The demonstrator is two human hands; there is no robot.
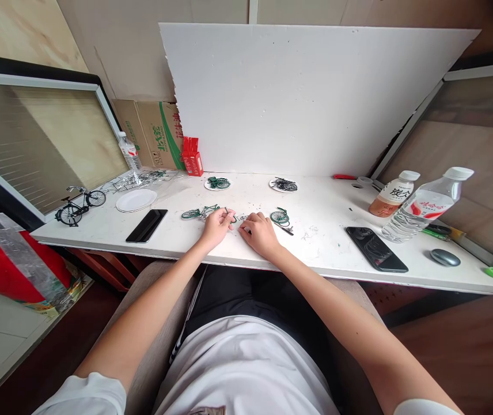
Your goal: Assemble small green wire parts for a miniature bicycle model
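Note:
Near the front of the white table (315, 248), my left hand (218, 227) pinches a thin, curved green model bicycle part (230, 214) between thumb and fingertips. Just to its right, my right hand (260, 233) is curled with its fingertips down at the tabletop, close to some tiny dark pieces (242, 217). Whether anything is between those fingers is hidden. Partly behind my left hand lies a green model bicycle frame with a wheel (191, 214). Beyond my right hand is another green wheel (280, 217) with curved pieces and a dark strip.
Two small plates hold green parts (218, 183) and black parts (285, 184). An assembled black model bicycle (81, 204), a white plate (136, 200) and a phone (147, 225) are left. Another phone (376, 249), bottles (428, 204) and a mouse (444, 257) are right. A white board (307, 98) stands behind.

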